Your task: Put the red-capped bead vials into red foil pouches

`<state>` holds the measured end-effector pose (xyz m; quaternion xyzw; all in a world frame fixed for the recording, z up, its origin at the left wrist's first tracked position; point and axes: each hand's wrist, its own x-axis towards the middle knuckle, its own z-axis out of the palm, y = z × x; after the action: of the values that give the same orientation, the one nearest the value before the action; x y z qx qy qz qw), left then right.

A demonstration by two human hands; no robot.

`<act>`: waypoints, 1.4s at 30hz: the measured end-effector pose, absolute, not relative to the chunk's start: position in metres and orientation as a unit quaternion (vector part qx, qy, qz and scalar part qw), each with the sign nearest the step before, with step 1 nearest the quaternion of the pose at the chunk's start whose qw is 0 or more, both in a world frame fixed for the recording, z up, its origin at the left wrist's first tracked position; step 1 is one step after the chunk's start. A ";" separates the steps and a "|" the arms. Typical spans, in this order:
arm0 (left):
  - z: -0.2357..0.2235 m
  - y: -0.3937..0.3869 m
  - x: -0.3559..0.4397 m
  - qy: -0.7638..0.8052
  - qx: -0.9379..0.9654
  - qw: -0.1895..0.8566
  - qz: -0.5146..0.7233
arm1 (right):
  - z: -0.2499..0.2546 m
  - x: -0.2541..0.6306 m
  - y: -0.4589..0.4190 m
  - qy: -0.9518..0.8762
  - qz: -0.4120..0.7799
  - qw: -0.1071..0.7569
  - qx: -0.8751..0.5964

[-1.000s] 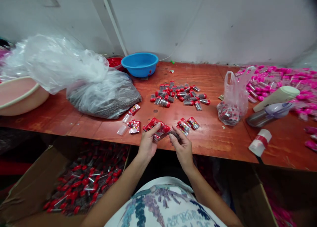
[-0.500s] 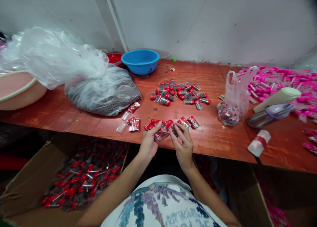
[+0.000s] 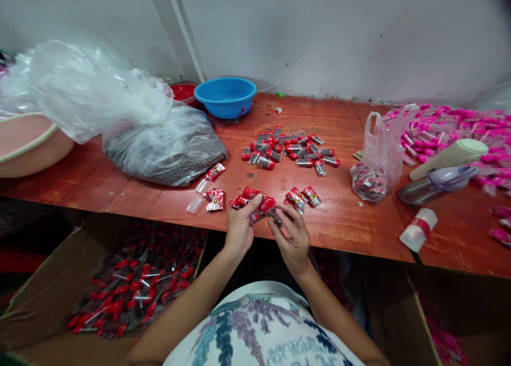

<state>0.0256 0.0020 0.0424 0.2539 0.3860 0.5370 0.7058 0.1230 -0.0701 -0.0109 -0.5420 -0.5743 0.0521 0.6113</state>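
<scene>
My left hand (image 3: 241, 223) is closed, thumb on top, around a red printed packet (image 3: 248, 194) and a shiny red piece, likely a cap (image 3: 268, 203). Just to the right, my right hand (image 3: 293, 238) has its fingers bent around small dark beads (image 3: 273, 216), close against the red piece. Whether a clear tube is among the held things, I cannot tell. Red packets (image 3: 295, 198) lie beyond my right fingers. Left of my left hand are another red packet (image 3: 214, 200) and clear tubes (image 3: 194, 205). Several red-capped tubes of dark beads (image 3: 305, 163) are spread farther back.
A plastic bag of dark beads (image 3: 167, 150), a cream basin (image 3: 35, 158) and a blue basin (image 3: 225, 102) stand left and back. On the right are a small bag (image 3: 369, 182), bottles (image 3: 427, 187), a white roll (image 3: 418, 230) and pink-capped tubes (image 3: 455, 123). A carton (image 3: 43, 291) sits below the table edge.
My right fingers have shifted slightly left and down, and more dark beads show between the hands. The red piece in my left hand has moved a little left.
</scene>
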 end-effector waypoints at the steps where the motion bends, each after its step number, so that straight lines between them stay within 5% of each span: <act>1: 0.042 0.002 0.026 0.386 0.262 0.696 0.545 | -0.012 0.123 -0.070 -0.578 0.047 0.611 -0.539; 21: 0.050 0.001 0.013 0.384 0.375 0.722 0.437 | -0.018 0.129 -0.071 -0.599 0.006 0.612 -0.516; 28: 0.045 -0.003 0.017 0.376 0.400 0.724 0.418 | -0.013 0.120 -0.072 -0.513 0.097 0.648 -0.555; 42: 0.038 -0.007 -0.009 0.382 0.381 0.752 0.378 | 0.021 0.142 -0.070 -0.553 0.278 0.529 -0.580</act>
<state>-0.0091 -0.0068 0.0378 0.3812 0.3824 0.3781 0.7520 0.1415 -0.0697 0.0212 -0.5799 -0.5534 0.2782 0.5292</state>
